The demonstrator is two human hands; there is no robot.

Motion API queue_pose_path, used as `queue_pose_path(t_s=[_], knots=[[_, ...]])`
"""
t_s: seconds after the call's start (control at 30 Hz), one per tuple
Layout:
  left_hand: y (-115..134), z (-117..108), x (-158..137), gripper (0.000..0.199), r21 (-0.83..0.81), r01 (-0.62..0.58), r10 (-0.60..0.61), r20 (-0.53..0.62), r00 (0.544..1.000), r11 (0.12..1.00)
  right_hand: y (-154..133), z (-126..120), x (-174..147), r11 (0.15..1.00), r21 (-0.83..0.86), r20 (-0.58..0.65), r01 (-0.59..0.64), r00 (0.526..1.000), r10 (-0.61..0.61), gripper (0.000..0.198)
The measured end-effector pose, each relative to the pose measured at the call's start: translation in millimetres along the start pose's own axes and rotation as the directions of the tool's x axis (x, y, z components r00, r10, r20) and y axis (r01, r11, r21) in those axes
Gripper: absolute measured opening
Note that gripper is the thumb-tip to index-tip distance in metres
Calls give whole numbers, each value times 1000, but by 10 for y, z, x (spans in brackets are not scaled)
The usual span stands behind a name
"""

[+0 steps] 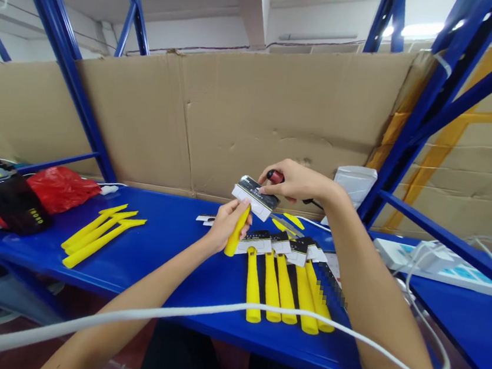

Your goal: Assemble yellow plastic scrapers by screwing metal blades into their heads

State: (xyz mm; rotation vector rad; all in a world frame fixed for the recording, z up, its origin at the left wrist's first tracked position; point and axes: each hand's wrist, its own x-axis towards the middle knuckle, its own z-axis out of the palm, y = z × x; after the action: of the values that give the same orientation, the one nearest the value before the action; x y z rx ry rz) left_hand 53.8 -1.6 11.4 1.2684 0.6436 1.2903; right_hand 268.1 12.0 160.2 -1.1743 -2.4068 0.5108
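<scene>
Five carded yellow tapered plastic-looking tubes (253, 289): lie side by side on the blue metal tabletop (163, 246), right of centre, wide open ends toward the person, black-and-white printed cards (257, 242) overlapping at their far ends; these look done, or nearly so.
Yellow tube in hand (235, 233): held over the tabletop near that row, its top meeting a black-and-white rectangular card (257, 199); this one appears midway, though whether the card is fixed to it cannot be told.
Left hand (226, 221): fingers closed around the yellow tube in hand, thumb pressed near the card's lower edge.
Right hand (295, 180): fingers curled about a dark red, black-ended tool (276, 176), with fingertips on the black part of the rectangular card; the tool's kind cannot be made out.
Three bare yellow tubes with angled, narrow ends (100, 236): rest together at the left, well apart from the carded row, no card showing on them; they seem left to do.
Loose pieces: grey-and-yellow flat parts (288, 225) lie behind the carded row, and white card edges (206, 220) show beyond the left hand; their share in the work is unclear.
Overall: more appears finished than remaining, judging by the two groups.
</scene>
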Motion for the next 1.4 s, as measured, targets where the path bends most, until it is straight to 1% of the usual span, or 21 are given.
queue_pose_path(t_s=[0.13,0.2,0.27,0.37,0.43,0.5,0.53,0.6,0.63,0.67,0.73,0.83,1.03,1.13,1.17,1.23,1.27,1.33,1.4], knots=[[-35,-28,16,69,98,3,-9,64,998,995,13,-33,-2,1000,-19,3,12,1000,-12,19],[-62,-52,31,67,173,-18,5,78,997,985,15,-49,-8,1000,-12,-5,17,1000,-17,22],[-93,-77,46,68,255,-55,40,64,997,965,13,-59,-21,1000,9,-29,7,1000,-7,29],[-135,-111,55,69,407,-144,152,12,988,902,3,-60,-40,1000,8,-74,-2,997,3,31],[-152,-127,50,65,502,-218,264,-20,964,837,-4,-48,-41,1000,-21,-114,-5,993,3,24],[-162,-136,40,57,553,-280,342,-10,940,785,-13,-29,-30,999,-44,-151,-13,989,6,10],[-165,-137,36,53,552,-295,350,6,937,780,-18,-19,-21,999,-46,-159,-13,987,6,15],[-167,-125,28,51,496,-278,299,39,953,823,-26,-3,-3,1000,-28,-163,2,987,-6,39],[-164,-113,24,52,448,-251,257,49,965,858,-29,1,5,1000,-8,-166,13,986,-14,46],[-157,-98,19,56,394,-220,215,56,975,893,-31,3,10,1000,14,-175,23,984,-20,48],[-136,-64,8,60,292,-164,151,66,986,942,-31,-2,11,998,49,-201,34,979,-23,46],[-98,-27,-9,62,175,-123,114,61,992,977,-33,-23,-9,998,58,-214,20,977,-7,38],[-84,-32,4,64,73,-93,93,3,996,993,-30,-34,-17,999,31,-217,16,976,-8,27],[-57,-46,31,61,-1,-63,63,-13,998,998,-35,-27,-5,999,39,-210,14,978,-6,21],[-37,-53,44,58,-46,-32,32,-8,999,998,-41,-27,-6,999,41,-209,17,978,-8,17],[18,-74,74,50,-160,82,-77,36,996,984,-57,-32,-15,999,33,-216,23,976,-15,8],[49,-88,89,48,-214,160,-147,75,986,964,-66,-37,-23,999,22,-220,25,975,-20,14],[104,-118,110,49,-281,308,-270,167,948,909,-78,-45,-39,1000,1,-206,28,978,-27,31],[138,-142,114,51,-301,391,-334,224,916,870,-82,-48,-47,1000,-12,-146,28,989,-29,39]])
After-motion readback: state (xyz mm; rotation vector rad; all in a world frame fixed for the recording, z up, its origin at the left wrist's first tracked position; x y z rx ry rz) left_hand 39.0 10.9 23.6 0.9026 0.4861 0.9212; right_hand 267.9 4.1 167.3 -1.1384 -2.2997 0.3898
